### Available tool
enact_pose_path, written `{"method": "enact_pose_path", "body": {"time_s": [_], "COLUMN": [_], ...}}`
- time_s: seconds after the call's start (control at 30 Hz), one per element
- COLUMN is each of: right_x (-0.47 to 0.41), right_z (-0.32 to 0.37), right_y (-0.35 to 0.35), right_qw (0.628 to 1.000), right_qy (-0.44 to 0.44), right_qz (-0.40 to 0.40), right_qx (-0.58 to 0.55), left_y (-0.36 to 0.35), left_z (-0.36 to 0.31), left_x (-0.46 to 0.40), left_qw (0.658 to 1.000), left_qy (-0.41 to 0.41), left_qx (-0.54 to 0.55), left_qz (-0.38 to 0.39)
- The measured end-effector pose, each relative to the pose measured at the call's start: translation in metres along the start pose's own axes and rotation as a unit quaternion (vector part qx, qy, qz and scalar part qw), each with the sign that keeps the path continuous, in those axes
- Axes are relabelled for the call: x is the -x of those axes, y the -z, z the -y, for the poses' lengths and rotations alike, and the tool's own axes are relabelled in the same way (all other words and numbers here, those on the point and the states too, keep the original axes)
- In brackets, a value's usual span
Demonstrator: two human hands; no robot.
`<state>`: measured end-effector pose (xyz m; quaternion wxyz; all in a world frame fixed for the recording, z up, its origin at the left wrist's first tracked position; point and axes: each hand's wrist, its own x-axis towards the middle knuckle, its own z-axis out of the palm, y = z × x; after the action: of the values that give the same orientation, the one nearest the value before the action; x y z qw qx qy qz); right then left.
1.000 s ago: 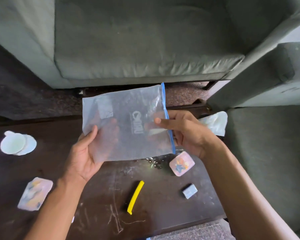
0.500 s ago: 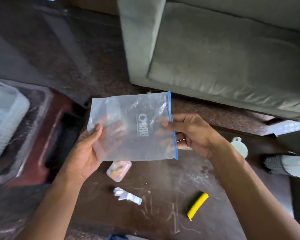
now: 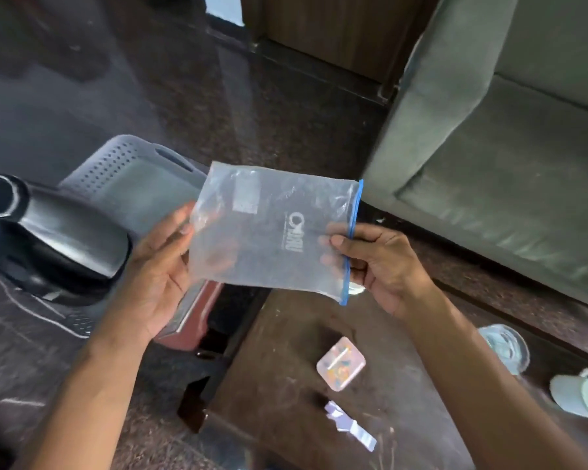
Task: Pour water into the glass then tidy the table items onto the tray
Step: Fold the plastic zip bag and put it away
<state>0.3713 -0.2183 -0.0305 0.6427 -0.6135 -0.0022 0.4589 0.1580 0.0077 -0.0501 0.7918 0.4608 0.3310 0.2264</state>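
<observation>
Tray (image 3: 129, 184), a grey perforated one at left of centre, seems to be where the clear zip bag (image 3: 272, 237) is headed. The left hand (image 3: 157, 266) cups the bag's left edge with fingers together; the right hand (image 3: 377, 262) pinches its blue zip edge. Tidying appears underway; next, carry it leftward and lay it flat.
</observation>
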Motion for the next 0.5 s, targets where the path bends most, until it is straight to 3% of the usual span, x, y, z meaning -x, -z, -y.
{"method": "enact_pose_path", "body": {"time_s": [0.13,0.27,0.4,0.5], "right_x": [-0.032,-0.062,-0.089,-0.105], "right_z": [-0.010,-0.021,-0.032,-0.039], "right_y": [-0.061,-0.124,-0.185,-0.223], "right_qw": [0.998,0.992,0.990,0.990], "right_qy": [-0.011,-0.038,-0.056,-0.060], "right_qz": [-0.009,-0.039,-0.064,-0.083], "right_qx": [-0.066,-0.116,-0.114,-0.098], "left_y": [0.041,0.058,0.063,0.062], "left_z": [-0.039,-0.066,-0.077,-0.078], "left_x": [-0.023,-0.037,-0.044,-0.051], "left_qw": [0.991,0.955,0.880,0.852], "left_qy": [-0.065,-0.129,-0.192,-0.168], "left_qx": [-0.103,-0.260,-0.431,-0.493], "left_qz": [-0.051,-0.062,-0.058,-0.057]}}
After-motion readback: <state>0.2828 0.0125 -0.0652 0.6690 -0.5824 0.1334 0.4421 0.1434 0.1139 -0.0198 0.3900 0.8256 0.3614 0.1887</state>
